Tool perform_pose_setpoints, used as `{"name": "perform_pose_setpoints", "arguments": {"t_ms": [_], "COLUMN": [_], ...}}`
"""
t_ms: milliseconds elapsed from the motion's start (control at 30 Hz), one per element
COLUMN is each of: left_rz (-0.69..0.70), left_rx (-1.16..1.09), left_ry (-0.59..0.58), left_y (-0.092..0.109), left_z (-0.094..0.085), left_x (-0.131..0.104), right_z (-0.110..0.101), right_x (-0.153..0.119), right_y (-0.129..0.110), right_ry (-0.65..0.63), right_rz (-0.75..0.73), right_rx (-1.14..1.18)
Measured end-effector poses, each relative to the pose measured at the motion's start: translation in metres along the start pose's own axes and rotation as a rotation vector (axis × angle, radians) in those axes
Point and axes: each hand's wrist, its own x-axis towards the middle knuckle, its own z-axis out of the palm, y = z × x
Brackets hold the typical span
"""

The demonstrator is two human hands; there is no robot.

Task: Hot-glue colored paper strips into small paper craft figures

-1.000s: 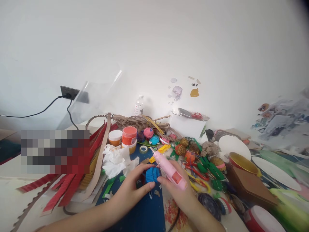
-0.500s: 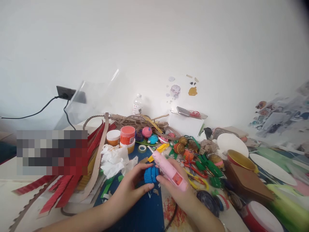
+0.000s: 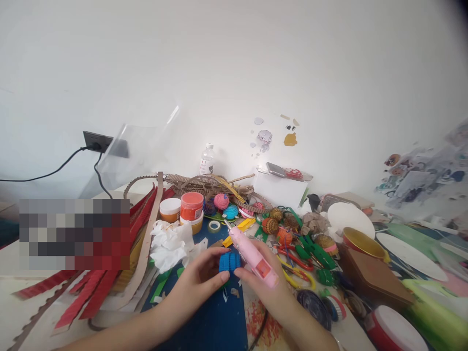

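Note:
Over the dark blue mat (image 3: pixel 212 319), a small ridged blue corrugated-paper roll (image 3: pixel 229 262) sits between both hands. My left hand (image 3: pixel 203 273) is closed on its left side, thumb in front and fingers behind. My right hand (image 3: pixel 265 273) grips a pink hot glue gun (image 3: pixel 254 256), its metal nozzle pointing up and to the left, away from the roll. The right thumb reaches the roll's right edge. The right fingers behind the gun are mostly hidden. Close by the nozzle lies a yellow tool (image 3: pixel 239 231).
Red corrugated strips (image 3: pixel 97 287) and crumpled tissue (image 3: pixel 170 243) lie left. Paint tubs (image 3: pixel 192 206) and a roll of tape (image 3: pixel 214 225) stand beyond. Scissors (image 3: pixel 298 275), green-handled tools (image 3: pixel 318 253) and a brown box (image 3: pixel 376 278) crowd the right. The gun's cord (image 3: pixel 261 326) runs below my right hand.
The blue roll has turned slightly between my fingers, and my left thumb has shifted a little. The glue gun stays in my right hand. The whole view has moved slightly.

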Motion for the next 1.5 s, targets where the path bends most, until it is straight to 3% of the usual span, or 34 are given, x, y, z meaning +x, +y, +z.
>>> {"name": "perform_pose_setpoints", "arguments": {"t_ms": [167,533,833,1133,1300,1500], "left_rz": [0.054,0.072,-0.005,-0.01,0.064,0.206], "left_rx": [0.005,0.135,-0.065,-0.002,0.178,0.492], "left_ry": [0.101,0.118,0.001,0.16,0.21,0.169], "left_y": [-0.006,0.003,0.0,0.001,-0.005,-0.006], "left_z": [-0.001,-0.001,0.002,0.0,-0.002,-0.005], "left_x": [0.001,-0.002,0.0,0.001,0.001,-0.004], "right_z": [0.002,0.002,0.004,0.006,0.004,0.004], "right_x": [0.0,0.0,-0.001,0.002,0.0,-0.001], "right_y": [0.003,0.001,0.003,0.008,0.006,0.001], "right_ry": [0.017,0.01,0.01,0.035,0.042,-0.026], "right_rz": [-0.014,-0.037,0.087,0.144,0.127,0.077], "right_rx": [-0.04,-0.05,-0.03,-0.039,-0.062,-0.009]}}
